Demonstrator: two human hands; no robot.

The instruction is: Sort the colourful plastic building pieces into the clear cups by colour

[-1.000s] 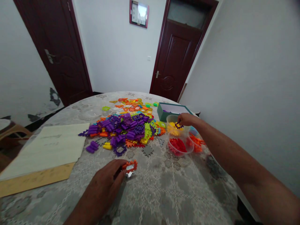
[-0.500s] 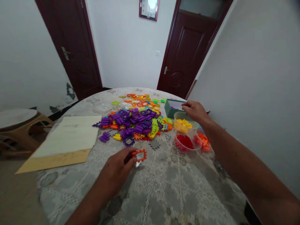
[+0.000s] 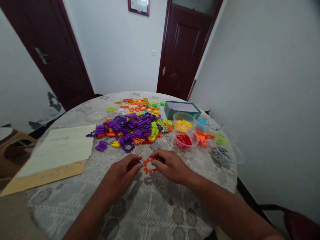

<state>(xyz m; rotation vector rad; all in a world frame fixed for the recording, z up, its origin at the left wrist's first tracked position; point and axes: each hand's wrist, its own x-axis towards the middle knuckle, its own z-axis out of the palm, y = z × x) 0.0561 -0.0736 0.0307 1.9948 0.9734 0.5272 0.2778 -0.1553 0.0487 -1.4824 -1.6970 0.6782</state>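
Note:
Over the near part of the table, my right hand (image 3: 170, 165) pinches an orange toothed building piece (image 3: 147, 171) with an opening in its middle. My left hand (image 3: 125, 170) is at the left side of that piece, thumb and fingers closed together. A small pale bit shows at its fingertips, too small to name. Just beyond both hands lies a heap of purple toothed pieces and tubes (image 3: 125, 126), mixed with lime, yellow and orange ones.
Clear tubs hold yellow pieces (image 3: 183, 126), red pieces (image 3: 183, 140), orange pieces (image 3: 203, 137) and grey pieces (image 3: 220, 156). Behind them stands a green box (image 3: 170, 113). Pale paper sheets (image 3: 62, 146) lie on the left over a brown folder (image 3: 50, 178). Orange and yellow flat pieces (image 3: 136, 105) spread at the back.
My right hand has come from the green box to the orange piece and taken hold of it. My left hand has shifted to the piece's left side. The view has turned right.

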